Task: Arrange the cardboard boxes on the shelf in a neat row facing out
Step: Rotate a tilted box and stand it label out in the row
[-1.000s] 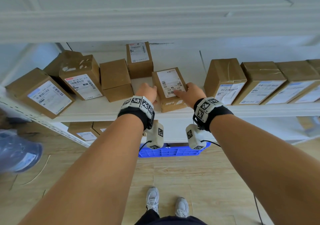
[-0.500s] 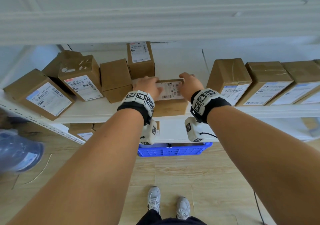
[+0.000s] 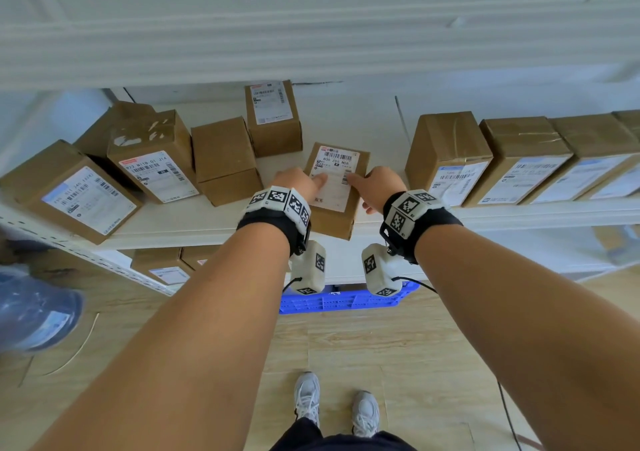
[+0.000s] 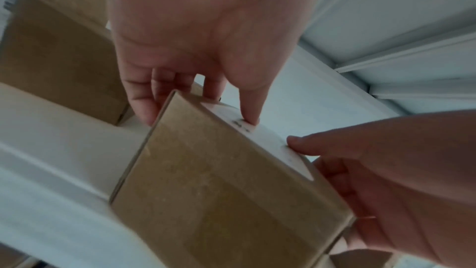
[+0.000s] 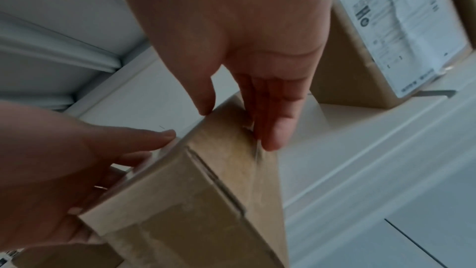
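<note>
A small cardboard box [image 3: 337, 187] with a white shipping label on top lies at the middle of the white shelf [image 3: 173, 222], its near end over the front edge. My left hand [image 3: 299, 182] grips its left side, thumb [image 4: 248, 113] on the label and fingers down the side. My right hand [image 3: 375, 187] grips the right side the same way, its fingers [image 5: 270, 121] along the wall. To the right, several boxes [image 3: 446, 152] stand in a row, labels facing out. To the left, several boxes [image 3: 152, 156] sit at odd angles.
One labelled box [image 3: 273, 114] stands at the back of the shelf. The upper shelf's beam [image 3: 311, 52] hangs close overhead. Below are more boxes [image 3: 162, 267] on a lower shelf, a blue crate [image 3: 346, 300] and a blue water bottle [image 3: 34, 312] at the left.
Both hands have turned the box round on the shelf: its label went from angled left, through sideways, to barcode end pointing back. It now sits slightly further right.
</note>
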